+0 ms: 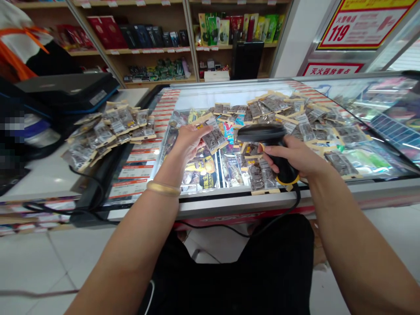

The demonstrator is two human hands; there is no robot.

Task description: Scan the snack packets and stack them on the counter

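Note:
My right hand (297, 155) grips the handle of a black barcode scanner (262, 133) with a yellow base, its head turned left. My left hand (188, 140) holds a small clear snack packet (215, 138) with a tan header card, just left of the scanner's head. Both hands hover over the glass lid of a chest freezer (229, 205). Several more of the same packets (295, 111) lie spread over the lid behind and to the right of my hands. The scanner's black cable (297, 199) hangs over the freezer's front edge.
A second heap of packets (105, 129) lies on the white counter (42, 175) at left, beside a black and blue device (68, 89). Shelves of boxed goods (147, 37) line the back wall. A red sign (357, 22) hangs at upper right.

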